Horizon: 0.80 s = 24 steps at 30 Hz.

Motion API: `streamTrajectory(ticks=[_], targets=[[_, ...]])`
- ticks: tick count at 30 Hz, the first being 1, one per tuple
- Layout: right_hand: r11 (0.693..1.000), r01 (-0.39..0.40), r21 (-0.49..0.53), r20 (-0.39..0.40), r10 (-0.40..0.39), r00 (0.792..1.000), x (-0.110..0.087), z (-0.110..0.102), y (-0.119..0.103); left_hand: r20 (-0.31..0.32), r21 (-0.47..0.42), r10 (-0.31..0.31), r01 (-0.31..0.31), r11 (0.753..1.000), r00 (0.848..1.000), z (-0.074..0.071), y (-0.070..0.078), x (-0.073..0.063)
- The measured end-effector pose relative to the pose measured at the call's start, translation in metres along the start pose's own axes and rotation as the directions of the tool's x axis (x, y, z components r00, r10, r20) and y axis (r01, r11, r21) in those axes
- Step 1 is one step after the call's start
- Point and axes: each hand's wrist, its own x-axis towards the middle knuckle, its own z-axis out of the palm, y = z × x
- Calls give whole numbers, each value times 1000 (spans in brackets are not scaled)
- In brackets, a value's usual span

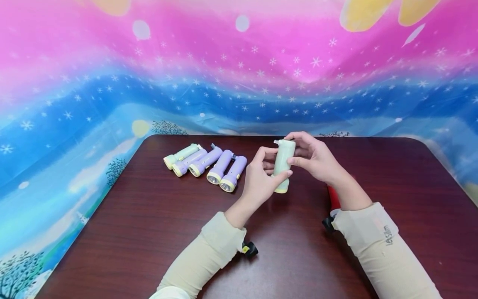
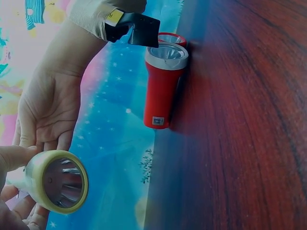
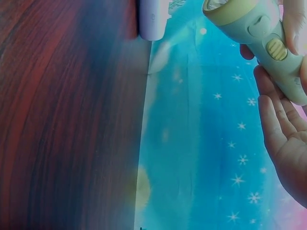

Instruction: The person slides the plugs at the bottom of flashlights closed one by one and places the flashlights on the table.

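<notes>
A pale green flashlight (image 1: 284,160) is held upright above the table, its yellow-rimmed lens (image 2: 62,182) facing down. My left hand (image 1: 257,176) grips its lower body, with the thumb across the front. Around its upper end, my right hand (image 1: 315,158) has the thumb on the near side and the fingers behind. A small tab sticks out from its top end. In the right wrist view, a yellow ridged switch (image 3: 277,49) shows on its side, and the right fingers (image 3: 276,115) lie along the body.
Left of the hands, another green flashlight (image 1: 181,155) and several purple flashlights (image 1: 220,164) lie in a row on the dark wooden table (image 1: 149,232). Red flashlights (image 2: 164,91) stand at the right, mostly behind my right forearm in the head view. A printed cloth (image 1: 239,62) hangs behind.
</notes>
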Motion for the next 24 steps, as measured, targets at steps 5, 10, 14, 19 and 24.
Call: streamTrajectory(ticks=[5,10,14,19,24], targets=[[1000,-5,18,-13,5,1000,-1,2,1,1,2,-4,4,1000,1000,0,-1,0],[1000,-4,23,-21,4,1000,-1,2,3,2,3,-7,7,1000,1000,0,-1,-1],[999,7,34,-30,-6,1000,-1,2,3,2,8,-6,6,1000,1000,0,-1,0],[999,15,38,-37,-14,999,-1,2,3,0,7,-3,3,1000,1000,0,-1,0],[999,21,46,-40,-19,999,-2,2,4,5,4,-4,4,1000,1000,1,-1,0]])
